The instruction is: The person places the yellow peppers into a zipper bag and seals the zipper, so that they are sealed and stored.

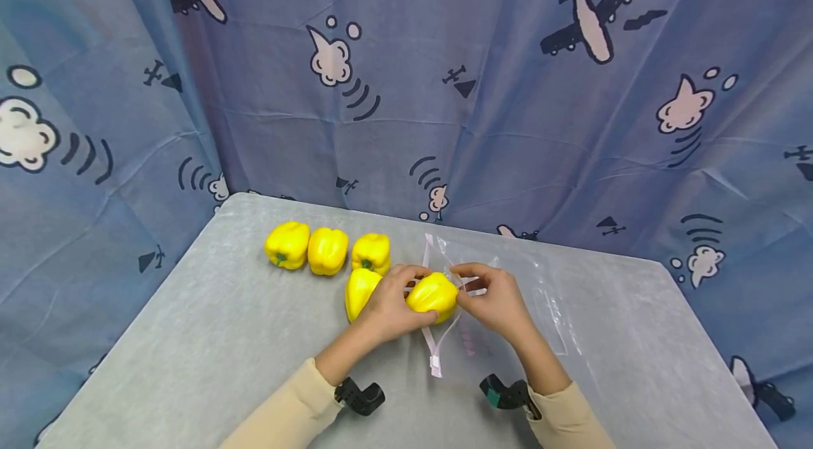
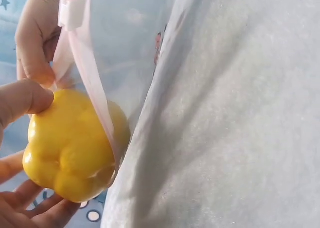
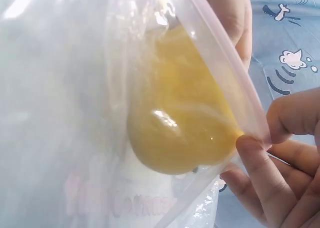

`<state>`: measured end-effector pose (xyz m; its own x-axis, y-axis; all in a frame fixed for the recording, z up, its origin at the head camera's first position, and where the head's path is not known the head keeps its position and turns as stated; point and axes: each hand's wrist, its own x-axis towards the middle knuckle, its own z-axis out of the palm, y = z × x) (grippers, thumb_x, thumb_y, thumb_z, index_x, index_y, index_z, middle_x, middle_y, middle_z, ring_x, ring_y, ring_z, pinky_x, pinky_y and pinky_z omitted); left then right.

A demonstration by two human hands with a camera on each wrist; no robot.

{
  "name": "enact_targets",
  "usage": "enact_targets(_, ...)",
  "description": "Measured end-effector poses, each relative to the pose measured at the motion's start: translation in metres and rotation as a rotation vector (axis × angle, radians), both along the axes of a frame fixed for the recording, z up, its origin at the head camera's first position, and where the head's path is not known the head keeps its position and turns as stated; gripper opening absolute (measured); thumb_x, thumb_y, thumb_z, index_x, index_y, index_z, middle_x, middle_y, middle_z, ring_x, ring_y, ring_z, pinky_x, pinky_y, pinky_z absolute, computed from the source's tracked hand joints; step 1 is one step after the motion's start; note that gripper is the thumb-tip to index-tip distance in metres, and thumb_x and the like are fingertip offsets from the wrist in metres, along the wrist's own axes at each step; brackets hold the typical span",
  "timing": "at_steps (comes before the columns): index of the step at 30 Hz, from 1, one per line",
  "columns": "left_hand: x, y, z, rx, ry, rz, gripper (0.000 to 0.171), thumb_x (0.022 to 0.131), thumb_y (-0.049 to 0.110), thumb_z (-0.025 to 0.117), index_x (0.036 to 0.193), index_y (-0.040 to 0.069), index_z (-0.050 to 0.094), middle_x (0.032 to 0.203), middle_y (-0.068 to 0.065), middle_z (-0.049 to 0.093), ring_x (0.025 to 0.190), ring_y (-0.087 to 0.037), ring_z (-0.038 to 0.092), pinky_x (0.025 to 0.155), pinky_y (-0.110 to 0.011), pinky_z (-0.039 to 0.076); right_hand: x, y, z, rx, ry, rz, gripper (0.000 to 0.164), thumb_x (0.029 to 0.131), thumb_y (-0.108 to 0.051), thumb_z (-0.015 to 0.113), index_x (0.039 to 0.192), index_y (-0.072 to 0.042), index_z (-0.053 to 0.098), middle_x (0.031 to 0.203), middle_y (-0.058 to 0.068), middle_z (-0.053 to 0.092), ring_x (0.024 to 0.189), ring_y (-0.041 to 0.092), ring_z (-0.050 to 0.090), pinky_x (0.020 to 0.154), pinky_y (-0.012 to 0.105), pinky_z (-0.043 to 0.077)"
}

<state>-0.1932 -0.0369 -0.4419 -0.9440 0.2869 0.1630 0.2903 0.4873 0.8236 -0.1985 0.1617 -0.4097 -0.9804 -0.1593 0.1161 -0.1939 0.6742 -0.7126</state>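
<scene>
My left hand (image 1: 390, 309) grips a yellow bell pepper (image 1: 433, 298), thumb on one side and fingers on the other. The pepper sits in the mouth of a clear plastic zip bag (image 1: 540, 294) with a pink-edged opening. In the left wrist view, the pepper's lobed end (image 2: 70, 153) faces out, and the pink strip (image 2: 92, 72) crosses over its far side. The right wrist view shows the rest of the pepper (image 3: 175, 107) through the plastic. My right hand (image 1: 498, 299) pinches the bag's pink edge (image 3: 232, 70) between thumb and finger. A white slider (image 1: 435, 363) hangs at the near end.
Close to the left hand lies another yellow pepper (image 1: 360, 291), partly covered by it. Three more peppers, left (image 1: 288, 246), middle (image 1: 327, 251) and right (image 1: 371, 251), form a row behind. A patterned blue curtain (image 1: 406, 82) rises behind the grey-covered table (image 1: 190, 336).
</scene>
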Motion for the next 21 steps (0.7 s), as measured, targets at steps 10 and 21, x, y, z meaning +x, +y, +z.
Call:
enact_targets(10,-0.004,0.004,-0.007,0.064,0.032,-0.079,0.057,0.072,0.023,0.082,0.123,0.01,0.059,0.121,-0.005,0.063,0.108,-0.02,0.06,0.094,-0.034,0.052,0.004,-0.002,0.009,0.021,0.02,0.004,0.035,0.076,-0.001,0.065,0.109,-0.011,0.072,0.11,0.01,0.071,0.083,0.024,0.068,0.054,0.025,0.051)
enact_targets(21,-0.007,0.01,-0.021,0.169,0.038,-0.103,0.051,0.075,0.021,0.081,0.119,0.006,0.06,0.117,-0.009,0.061,0.109,-0.021,0.06,0.098,-0.033,0.05,0.007,0.0,0.016,0.04,0.024,-0.001,0.033,0.077,-0.003,0.066,0.107,-0.013,0.073,0.11,0.009,0.072,0.083,0.022,0.067,0.057,0.025,0.052)
